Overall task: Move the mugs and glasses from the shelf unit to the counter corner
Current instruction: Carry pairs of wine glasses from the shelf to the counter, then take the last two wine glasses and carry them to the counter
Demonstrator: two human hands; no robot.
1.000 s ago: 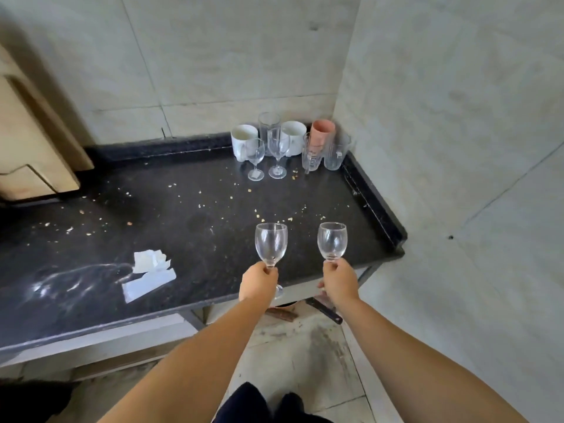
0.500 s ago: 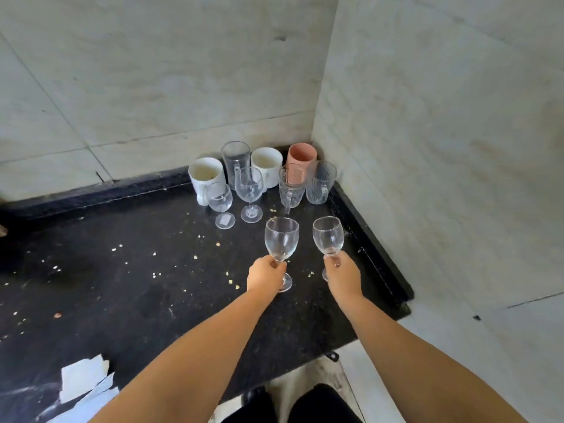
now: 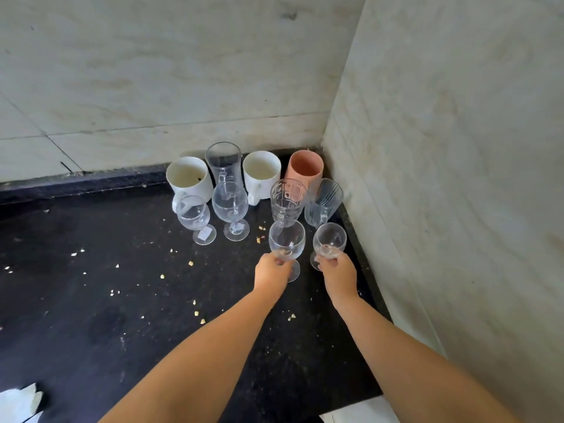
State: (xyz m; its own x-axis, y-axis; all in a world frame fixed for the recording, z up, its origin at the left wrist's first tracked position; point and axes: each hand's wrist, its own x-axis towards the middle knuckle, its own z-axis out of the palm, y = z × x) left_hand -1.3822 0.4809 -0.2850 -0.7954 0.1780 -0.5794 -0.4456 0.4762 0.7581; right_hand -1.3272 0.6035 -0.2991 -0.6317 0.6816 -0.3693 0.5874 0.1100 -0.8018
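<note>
Your counter point(image 3: 91, 300) is black stone, speckled with pale crumbs point(image 3: 190, 263), and its back right corner already holds a cluster of drinkware. Against the back wall stand a white mug point(image 3: 189, 178) with a dark speck inside, a tall clear glass point(image 3: 223, 161), a second white mug point(image 3: 262, 172) that looks hollow with a faintly stained interior, and a pink cup point(image 3: 305, 169) tucked right into the corner. In front of them sit a small stemmed glass point(image 3: 195, 216) with a white sticker on its foot, a larger stemmed glass point(image 3: 231, 206), a patterned cut glass point(image 3: 287, 199), and a ribbed clear mug point(image 3: 323, 203) just beside the right wall. You can see no liquid in any of them.

The two wine glasses you are carrying are clear, round-bowled and upright. Your left hand point(image 3: 270, 271) is curled round the stem of the left wine glass point(image 3: 287, 244), just under the bowl; its foot shows below your fingers, close to the counter, though you cannot tell whether it touches. Your right hand point(image 3: 338, 273) pinches the stem of the right wine glass point(image 3: 329, 239), whose foot peeks out left of your fingers. Both glasses sit just in front of the cut glass and ribbed mug, near the counter's right edge. A scrap of white paper point(image 3: 18, 398) lies at the lower left.
</note>
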